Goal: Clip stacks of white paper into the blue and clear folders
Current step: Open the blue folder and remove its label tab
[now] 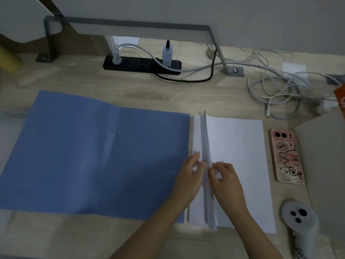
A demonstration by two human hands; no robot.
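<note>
We look down on a light wood-grain counter (145, 90) under dim, cool light. Behind it rises a plain grey wall (261, 17). A grey metal frame (130, 24) runs along the back, its feet bolted to the counter. Below the frame lies a black power strip (141, 65) with a white charger (166, 56) plugged in. To the right we see a tangle of white cables (276, 90).

Left hand (190, 171), right hand (226, 177), close together (fingers (217, 165) pinching)
</note>
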